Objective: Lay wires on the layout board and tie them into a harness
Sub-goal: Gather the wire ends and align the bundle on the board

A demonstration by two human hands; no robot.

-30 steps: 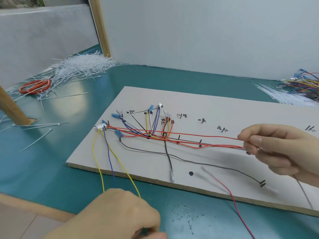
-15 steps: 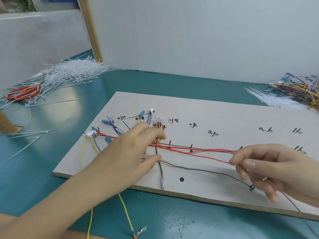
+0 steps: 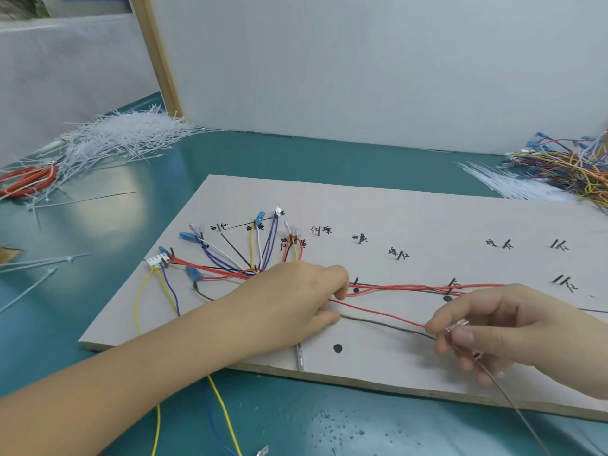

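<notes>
A pale layout board (image 3: 411,212) with black marks and pegs lies on the teal table. Red, black, yellow, blue and white wires (image 3: 230,268) fan out over its left half, and red wires (image 3: 404,287) run rightward along the pegs. My left hand (image 3: 296,301) lies on the board's middle, fingers curled over the red and black wires where they gather. My right hand (image 3: 500,330), near the board's front right, pinches a clear terminal on the end of a red wire (image 3: 378,312), with a grey wire (image 3: 513,406) trailing below it.
A heap of white cable ties (image 3: 125,136) and red-handled scissors (image 3: 26,181) lie at the far left. A tangle of coloured wires (image 3: 572,169) and more ties sit at the far right. Loose ties (image 3: 39,271) lie left of the board. A white wall stands behind.
My left hand came up from the near table edge onto the board and slid right along the wires. My right hand drew the red wire end lower and nearer.
</notes>
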